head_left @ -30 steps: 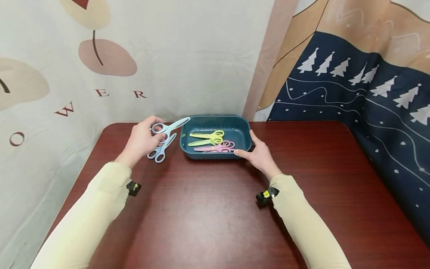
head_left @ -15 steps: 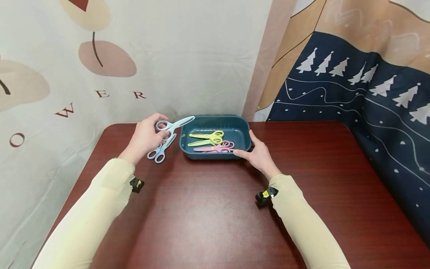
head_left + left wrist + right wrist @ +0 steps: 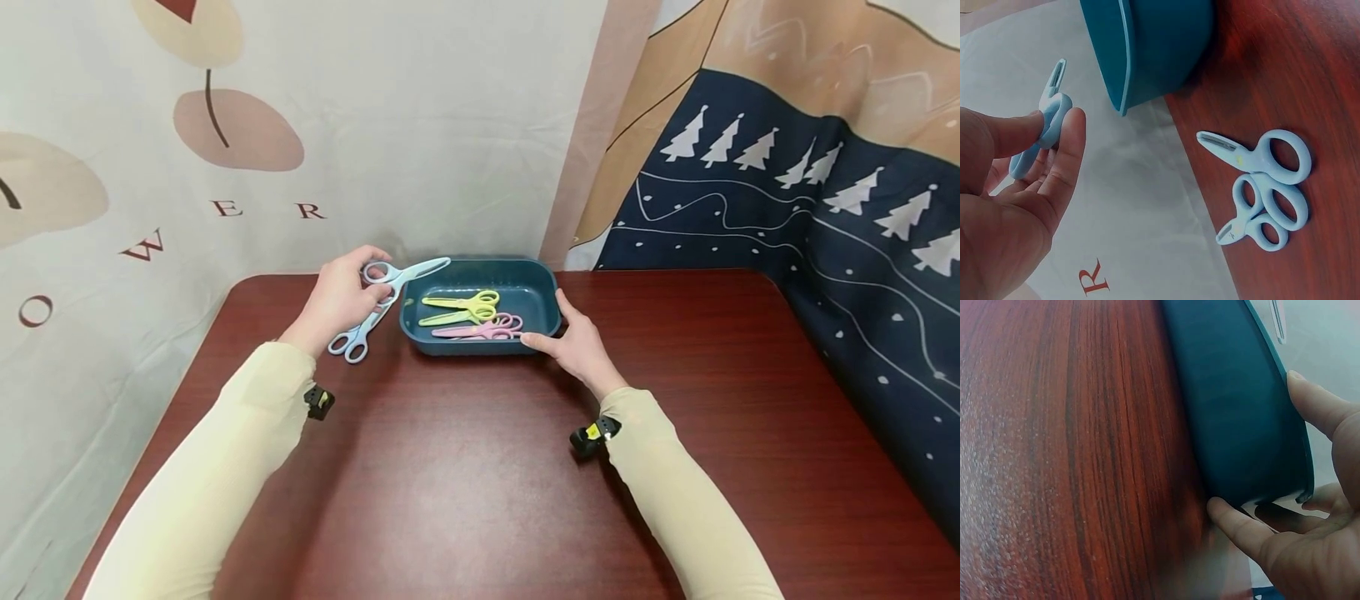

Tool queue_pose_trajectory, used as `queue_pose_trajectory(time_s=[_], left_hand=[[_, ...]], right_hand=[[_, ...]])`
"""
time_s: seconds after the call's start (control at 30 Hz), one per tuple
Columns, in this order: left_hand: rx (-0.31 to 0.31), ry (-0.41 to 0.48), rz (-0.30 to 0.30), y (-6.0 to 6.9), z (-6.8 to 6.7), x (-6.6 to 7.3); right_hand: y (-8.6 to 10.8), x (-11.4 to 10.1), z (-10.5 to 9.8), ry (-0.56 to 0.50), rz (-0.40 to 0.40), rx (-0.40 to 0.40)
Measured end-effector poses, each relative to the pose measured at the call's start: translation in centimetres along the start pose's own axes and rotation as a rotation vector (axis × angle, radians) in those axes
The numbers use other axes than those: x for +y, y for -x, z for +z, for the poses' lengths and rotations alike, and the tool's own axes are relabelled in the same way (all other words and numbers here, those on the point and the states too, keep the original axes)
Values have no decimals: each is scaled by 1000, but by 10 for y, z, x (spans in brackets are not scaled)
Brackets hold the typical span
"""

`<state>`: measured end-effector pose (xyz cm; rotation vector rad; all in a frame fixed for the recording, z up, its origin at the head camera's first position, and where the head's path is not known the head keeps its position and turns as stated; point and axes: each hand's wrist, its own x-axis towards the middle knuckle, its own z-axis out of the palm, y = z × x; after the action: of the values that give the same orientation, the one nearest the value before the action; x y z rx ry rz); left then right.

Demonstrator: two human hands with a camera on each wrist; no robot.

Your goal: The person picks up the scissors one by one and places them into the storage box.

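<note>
My left hand [image 3: 341, 298] pinches light blue scissors [image 3: 405, 273] by the handle loops, blades pointing right over the left rim of the teal bin [image 3: 480, 348]. In the left wrist view the held scissors [image 3: 1054, 122] are between thumb and fingers, and two more light blue scissors [image 3: 1250, 159] lie on the table. Inside the bin are yellow-green scissors [image 3: 472, 308] and pink scissors [image 3: 487, 330]. My right hand [image 3: 581, 346] grips the bin's right end, thumb at the front rim; the right wrist view shows its fingers around the bin's corner [image 3: 1254, 444].
The brown wooden table [image 3: 465, 467] carries the bin near its back edge. A pale printed cloth [image 3: 420, 133] hangs directly behind, and a dark blue cloth with white trees [image 3: 750, 208] hangs at the right.
My left hand has moved to the right with the light blue scissors, whose blades now reach over the bin's left side. My right hand and the bin have hardly moved.
</note>
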<state>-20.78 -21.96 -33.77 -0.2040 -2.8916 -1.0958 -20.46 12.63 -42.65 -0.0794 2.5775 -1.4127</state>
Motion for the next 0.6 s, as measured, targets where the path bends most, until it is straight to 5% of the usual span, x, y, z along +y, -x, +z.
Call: queue_pose_trajectory(time_s=[0.6], left_hand=[[-54,-21,-1,-16,9,10]], right_hand=[[0,-1,-1,-2,-3,-3]])
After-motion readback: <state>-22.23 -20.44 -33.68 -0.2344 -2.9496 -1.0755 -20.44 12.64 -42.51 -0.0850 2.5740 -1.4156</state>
